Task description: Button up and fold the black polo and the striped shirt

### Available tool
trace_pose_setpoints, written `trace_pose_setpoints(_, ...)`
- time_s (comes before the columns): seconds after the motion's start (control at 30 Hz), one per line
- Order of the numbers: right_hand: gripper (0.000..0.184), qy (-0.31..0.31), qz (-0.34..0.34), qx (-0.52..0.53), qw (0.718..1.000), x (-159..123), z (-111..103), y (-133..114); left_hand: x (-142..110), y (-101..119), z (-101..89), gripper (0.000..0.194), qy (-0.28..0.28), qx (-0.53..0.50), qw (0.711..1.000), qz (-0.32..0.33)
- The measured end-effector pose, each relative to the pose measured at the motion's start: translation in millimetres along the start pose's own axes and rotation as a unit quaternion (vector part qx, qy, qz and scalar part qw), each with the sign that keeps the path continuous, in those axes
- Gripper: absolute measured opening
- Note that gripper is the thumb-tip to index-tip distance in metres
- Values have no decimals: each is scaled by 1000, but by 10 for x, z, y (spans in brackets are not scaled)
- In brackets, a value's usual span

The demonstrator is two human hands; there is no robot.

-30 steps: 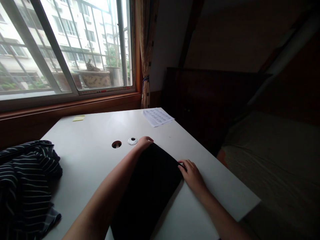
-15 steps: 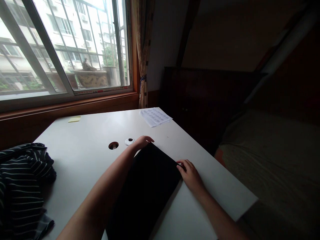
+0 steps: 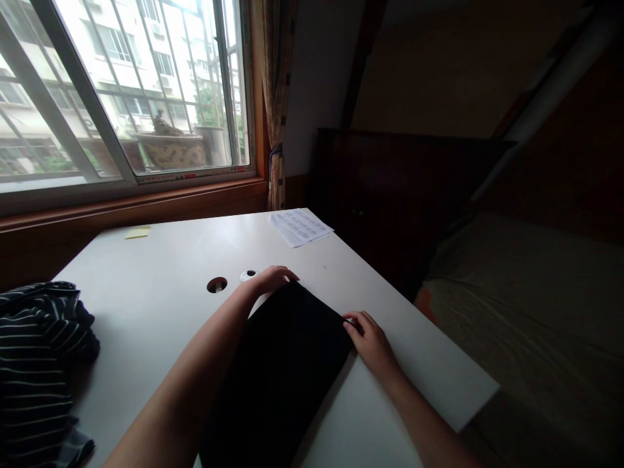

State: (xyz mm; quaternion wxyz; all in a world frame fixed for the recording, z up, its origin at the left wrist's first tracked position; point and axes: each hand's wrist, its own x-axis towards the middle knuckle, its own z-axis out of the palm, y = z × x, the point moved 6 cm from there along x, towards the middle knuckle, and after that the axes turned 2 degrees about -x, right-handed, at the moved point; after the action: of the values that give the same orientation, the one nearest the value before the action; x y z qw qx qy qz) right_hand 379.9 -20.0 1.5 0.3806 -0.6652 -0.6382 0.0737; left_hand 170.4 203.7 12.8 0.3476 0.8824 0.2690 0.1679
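A long piece of black cloth, looking like a folded garment, lies lengthwise over the white table, its near end running out of the bottom of the view. My left hand is closed at its far left corner, fingers bent over the edge and partly hidden. At the far right corner, my right hand pinches the edge between thumb and fingers. The far edge looks fairly straight between the two hands.
On the white table, a striped dark garment lies bunched at left. Printed sheets and yellow sticky notes lie toward the back. Behind my left hand are a cable hole and a white round cover. A bed stands at right.
The view has shifted slightly, so the table and the striped garment sit a little further left. Both hands keep their hold on the black cloth's far corners.
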Motion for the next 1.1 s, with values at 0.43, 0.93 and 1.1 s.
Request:
trace_pose_setpoints(0.43, 18, -1, 7, 2, 1000, -4, 4, 17, -42, 29, 12, 39, 42, 44, 997, 54)
trace_pose_setpoints(0.93, 19, 16, 1, -40, 999, -5, 15, 52, -180, 206, -165, 35, 218, 168, 960, 52)
trace_pose_setpoints(1.1, 19, 15, 13, -36, 999, -3, 11, 50, -253, 505, 370, 49, 11, 242, 959, 149)
